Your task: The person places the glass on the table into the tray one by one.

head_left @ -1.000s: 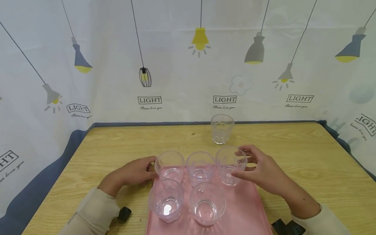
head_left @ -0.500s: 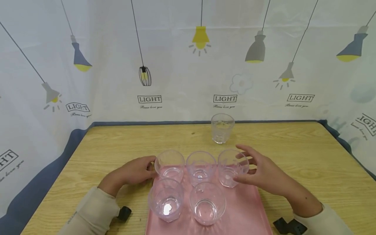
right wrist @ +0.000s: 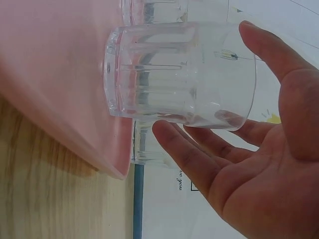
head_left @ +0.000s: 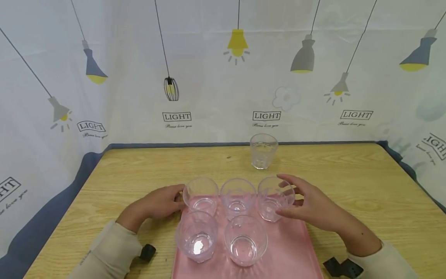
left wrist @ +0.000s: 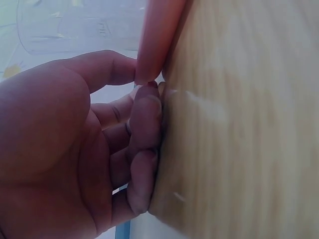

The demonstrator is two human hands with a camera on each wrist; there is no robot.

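Observation:
My left hand (head_left: 162,202) is at the far left corner of a pink tray (head_left: 282,248). In the left wrist view its thumb lies on the tray's rim (left wrist: 157,45) and its curled fingers (left wrist: 144,119) meet it from below, pinching the edge. A clear plastic cup (head_left: 275,207) stands upright at the tray's far right. Around this cup my right hand (head_left: 308,201) is spread, thumb on the near side and fingers behind, loosely curved. In the right wrist view the cup (right wrist: 164,74) rests base-down on the tray, the fingertips close to its wall.
Two more cups, a middle one (head_left: 238,199) and a left one (head_left: 201,197), complete the far row. Nearer stand another cup (head_left: 196,237) and its neighbour (head_left: 245,242). One cup (head_left: 263,152) stands on the wooden table (head_left: 156,164) beyond the tray, before a printed curtain (head_left: 209,69).
The far right cup has moved slightly right and toward me and now stands on the tray. My right hand's fingers have loosened around it. The left hand has stayed at the tray corner.

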